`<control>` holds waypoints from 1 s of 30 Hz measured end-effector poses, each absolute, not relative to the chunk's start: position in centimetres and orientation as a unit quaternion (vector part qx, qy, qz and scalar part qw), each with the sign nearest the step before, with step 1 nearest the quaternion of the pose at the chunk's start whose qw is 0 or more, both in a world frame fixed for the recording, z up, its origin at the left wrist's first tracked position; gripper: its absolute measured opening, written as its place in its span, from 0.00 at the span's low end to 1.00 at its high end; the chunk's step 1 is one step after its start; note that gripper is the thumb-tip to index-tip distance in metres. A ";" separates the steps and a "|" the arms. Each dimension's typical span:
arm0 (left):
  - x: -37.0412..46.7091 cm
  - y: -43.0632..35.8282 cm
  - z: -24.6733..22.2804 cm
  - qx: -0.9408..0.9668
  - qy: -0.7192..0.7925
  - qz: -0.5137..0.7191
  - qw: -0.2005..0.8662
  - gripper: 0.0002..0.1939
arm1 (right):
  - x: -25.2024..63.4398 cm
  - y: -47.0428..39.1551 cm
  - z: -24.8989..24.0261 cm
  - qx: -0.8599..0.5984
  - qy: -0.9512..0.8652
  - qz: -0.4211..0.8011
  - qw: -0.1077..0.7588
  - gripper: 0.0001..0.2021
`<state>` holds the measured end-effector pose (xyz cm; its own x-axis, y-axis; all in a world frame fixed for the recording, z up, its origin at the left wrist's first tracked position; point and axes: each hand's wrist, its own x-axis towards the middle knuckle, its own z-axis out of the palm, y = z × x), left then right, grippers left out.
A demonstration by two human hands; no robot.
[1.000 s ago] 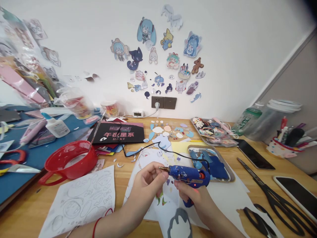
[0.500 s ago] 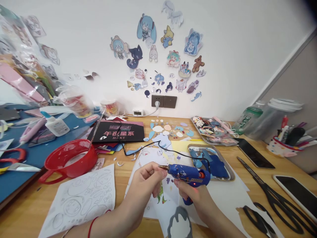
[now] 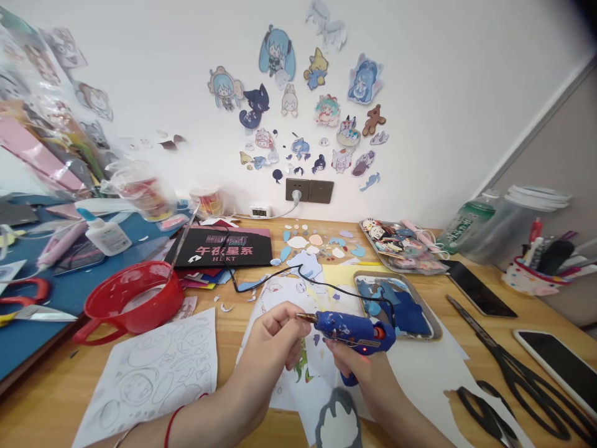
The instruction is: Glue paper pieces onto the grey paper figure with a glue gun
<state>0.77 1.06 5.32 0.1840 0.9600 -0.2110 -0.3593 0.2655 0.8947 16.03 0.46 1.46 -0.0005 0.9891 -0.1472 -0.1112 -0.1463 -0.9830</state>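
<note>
The fingers [image 3: 285, 316] of the left hand [image 3: 268, 348] are pinched nearly shut just at the brass nozzle of the blue glue gun [image 3: 353, 332]; something very small seems to be held between thumb and forefinger there, but what it is cannot be told. The right hand [image 3: 361, 370] is wrapped shut round the gun's grip, below the barrel, with a red lamp lit on the body; the trigger finger is hidden.

As a judgement, the gluing is in mid-course: a piece appears to be receiving glue at the nozzle, and nothing shows it yet pressed onto anything. Just beneath both hands white sheets [image 3: 410, 373] are spread, bearing a few coloured bits and, nearer the person, a grey cut-out shape [image 3: 339, 423]. Beyond the gun a metal tray [image 3: 438, 333] of blue cut pieces is seen, and more loose cut pieces [image 3: 317, 246] lie farther off on the counter [image 3: 233, 339], so much seems left unassembled.

Left of the left hand a sheet of drawn templates [image 3: 153, 373] and a red bowl [image 3: 130, 302] are placed; right of the right hand, well apart, black scissors [image 3: 508, 367] lie.
</note>
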 end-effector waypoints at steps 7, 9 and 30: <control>0.6 0.9 5.4 0.384 0.406 0.478 0.678 0.06 | 17.1 1.1 2.9 -0.490 -0.381 0.552 0.557 0.18; 0.5 1.0 5.6 0.381 0.390 0.487 0.683 0.08 | 17.1 0.8 2.9 -0.492 -0.399 0.566 0.527 0.18; -8.2 10.3 5.8 0.713 0.652 0.216 0.140 0.03 | 16.7 1.0 2.0 -0.486 -0.353 0.607 0.520 0.17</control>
<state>-8.19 10.32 5.83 0.0559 0.9906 0.1252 0.8701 -0.1098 0.4805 16.71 0.99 2.02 0.0148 0.9747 -0.2231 -0.2881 -0.2095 -0.9344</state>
